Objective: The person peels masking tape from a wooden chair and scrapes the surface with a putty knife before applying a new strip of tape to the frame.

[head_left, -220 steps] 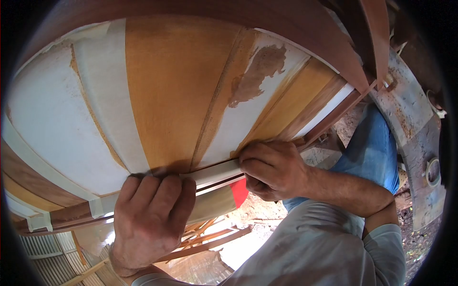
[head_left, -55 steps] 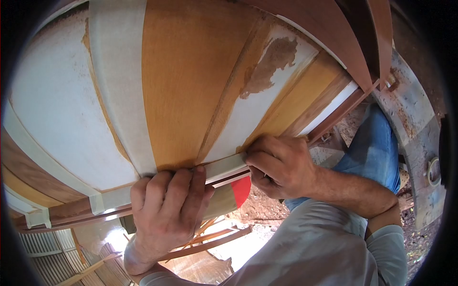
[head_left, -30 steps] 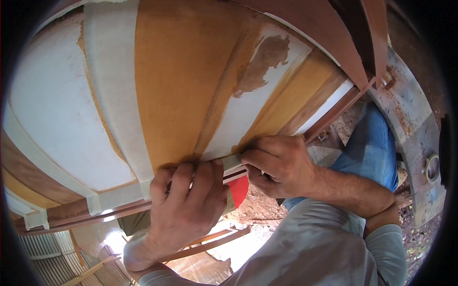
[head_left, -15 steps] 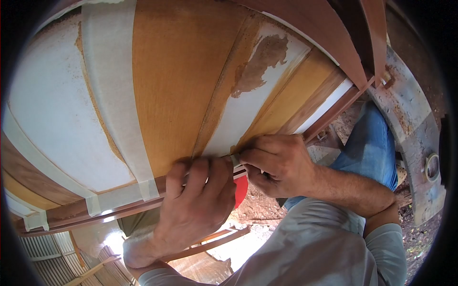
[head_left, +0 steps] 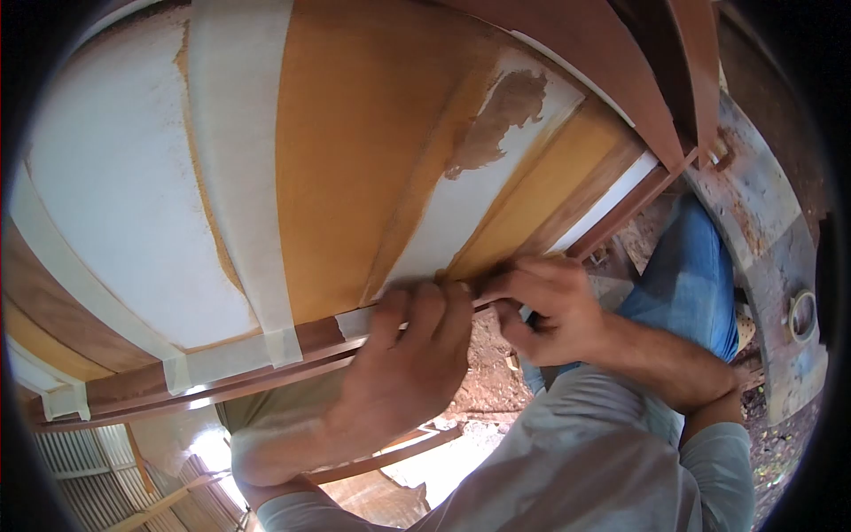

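Observation:
My left hand [head_left: 408, 355] lies over the lower edge of a striped wooden panel [head_left: 355, 168], its fingers curled onto the rim. Just right of it, my right hand [head_left: 554, 306] is at the same edge, with thumb and forefinger bent near each other; whatever is between them is too small to make out. Strips of pale masking tape [head_left: 239, 177] run across the panel and fold over the brown edge rail [head_left: 319, 335]. A short pale piece of tape [head_left: 355, 324] shows beside my left fingers.
At the right, a roll of tape [head_left: 802, 316] sits on a worn curved board [head_left: 753, 213]. My leg in blue jeans [head_left: 683, 275] is beneath the panel. Brown curved beams [head_left: 620, 62] rise at the upper right. Corrugated sheeting [head_left: 89, 461] shows at the lower left.
Both hands have shifted right along the panel edge. The pale tape piece left of my left hand has come into sight, and the red object below the hands is no longer visible.

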Demonstrator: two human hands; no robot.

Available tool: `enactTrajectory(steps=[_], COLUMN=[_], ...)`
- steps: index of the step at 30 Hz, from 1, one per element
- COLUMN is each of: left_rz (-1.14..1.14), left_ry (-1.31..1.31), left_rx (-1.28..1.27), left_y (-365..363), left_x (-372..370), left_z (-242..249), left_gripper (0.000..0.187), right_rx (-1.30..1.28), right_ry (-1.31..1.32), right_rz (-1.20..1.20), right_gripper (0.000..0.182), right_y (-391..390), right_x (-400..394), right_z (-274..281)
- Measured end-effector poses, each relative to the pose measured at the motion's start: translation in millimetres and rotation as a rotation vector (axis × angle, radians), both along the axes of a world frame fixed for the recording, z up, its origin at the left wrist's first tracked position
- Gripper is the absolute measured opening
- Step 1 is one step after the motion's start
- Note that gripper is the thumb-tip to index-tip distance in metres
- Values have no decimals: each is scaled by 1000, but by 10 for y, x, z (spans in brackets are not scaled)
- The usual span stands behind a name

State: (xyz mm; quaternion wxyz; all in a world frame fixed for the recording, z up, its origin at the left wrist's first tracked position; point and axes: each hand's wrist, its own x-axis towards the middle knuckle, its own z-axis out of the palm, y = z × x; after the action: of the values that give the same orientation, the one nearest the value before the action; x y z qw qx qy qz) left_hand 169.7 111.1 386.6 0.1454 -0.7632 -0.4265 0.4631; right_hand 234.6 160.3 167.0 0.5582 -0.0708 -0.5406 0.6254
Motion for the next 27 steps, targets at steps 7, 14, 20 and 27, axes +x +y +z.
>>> enactTrajectory(steps=[7, 14, 20, 27], left_rz=[180, 510, 465, 476], left_ry=[-796, -997, -1136, -1142], left_rx=[165, 288, 430, 496], left_y=[-409, -450, -463, -618], left_x=[157, 260, 125, 21], left_z=[-414, -772, -668, -403], left_gripper=[31, 36, 18, 18], right_rx=[-549, -671, -453, 25], right_ry=[-21, 90, 143, 139], right_rz=[105, -84, 201, 711], right_gripper=[12, 8, 28, 30], right_y=[-128, -66, 71, 323], right_x=[185, 132, 431, 605], right_z=[-288, -69, -6, -98])
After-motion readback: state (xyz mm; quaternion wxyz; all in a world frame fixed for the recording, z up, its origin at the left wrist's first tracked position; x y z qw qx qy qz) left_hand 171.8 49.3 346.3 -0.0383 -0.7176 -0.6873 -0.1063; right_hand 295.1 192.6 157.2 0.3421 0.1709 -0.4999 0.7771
